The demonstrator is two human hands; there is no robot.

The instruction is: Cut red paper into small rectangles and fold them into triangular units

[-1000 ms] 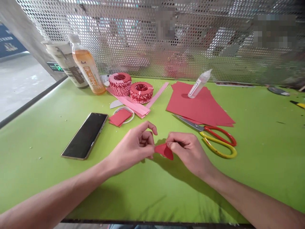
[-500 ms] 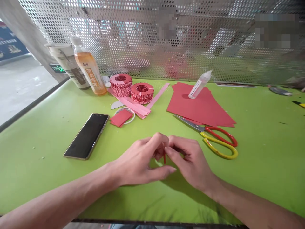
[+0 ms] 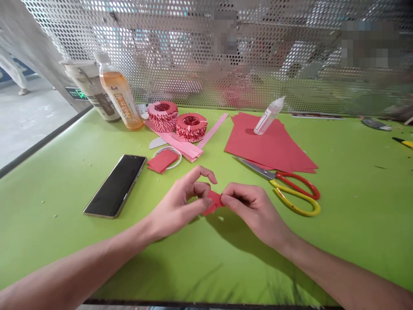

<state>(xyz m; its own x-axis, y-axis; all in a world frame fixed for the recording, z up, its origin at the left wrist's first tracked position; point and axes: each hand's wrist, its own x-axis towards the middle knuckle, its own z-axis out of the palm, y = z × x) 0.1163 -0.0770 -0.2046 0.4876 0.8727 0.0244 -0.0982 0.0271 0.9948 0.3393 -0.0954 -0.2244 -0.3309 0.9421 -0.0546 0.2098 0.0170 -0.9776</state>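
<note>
Between my hands, above the green table, is a small folded piece of red paper (image 3: 213,201). My left hand (image 3: 185,202) pinches its left side between thumb and a finger, with the index finger raised and curled. The fingertips of my right hand (image 3: 253,209) are closed on its right end, covering that corner. To the right lie scissors (image 3: 274,175) with one red and one yellow handle, their blades by a stack of red paper sheets (image 3: 258,148). Small cut red paper pieces (image 3: 162,160) rest over a white ring (image 3: 178,161) beyond my left hand.
A phone (image 3: 116,185) lies left. A drink bottle (image 3: 121,97) and a cup (image 3: 88,84) stand at the back left, beside two pleated paper rings (image 3: 163,118) and pink strips (image 3: 187,148). A glue bottle (image 3: 268,116) stands on the red sheets. Perforated metal (image 3: 180,51) bounds the back.
My left index finger has lifted and my left hand has shifted slightly left. The red paper has turned from edge-on, so more of its face shows. The table things stay put.
</note>
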